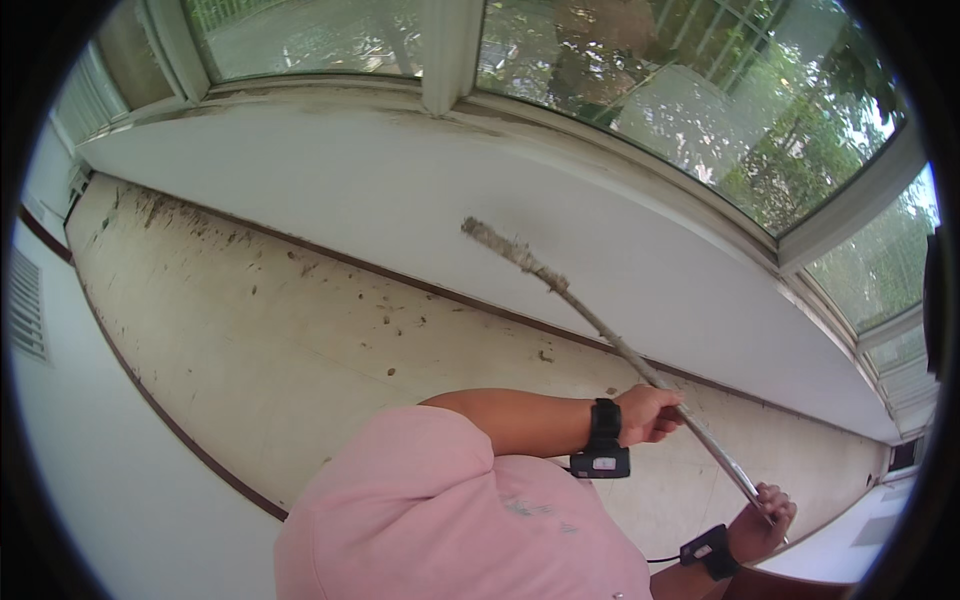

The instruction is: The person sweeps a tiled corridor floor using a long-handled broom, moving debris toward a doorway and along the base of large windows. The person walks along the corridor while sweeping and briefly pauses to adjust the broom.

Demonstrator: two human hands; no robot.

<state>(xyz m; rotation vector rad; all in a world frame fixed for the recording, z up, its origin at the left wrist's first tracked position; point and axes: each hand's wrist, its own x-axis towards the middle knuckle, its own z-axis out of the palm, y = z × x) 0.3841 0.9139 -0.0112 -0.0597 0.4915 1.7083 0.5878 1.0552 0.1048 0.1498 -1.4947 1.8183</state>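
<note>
A long pole [637, 360] runs diagonally across the view, its far end wrapped in a dirty, fuzzy grey-brown roller-like head [510, 251]. That head is in front of the white wall below the windows; whether it touches the wall cannot be told. My left hand [651, 415] is closed around the middle of the pole. Near the pole's lower end, at the bottom right, my right hand [763, 521] grips it. Both wrists wear black straps with small black devices.
Brown debris and stains [172, 214] lie scattered on the pale floor [300, 352]. Above the white wall [337, 180] runs a stained ledge under large framed windows [675, 97]. Another white wall [97, 420] with a vent [28, 304] stands at the left.
</note>
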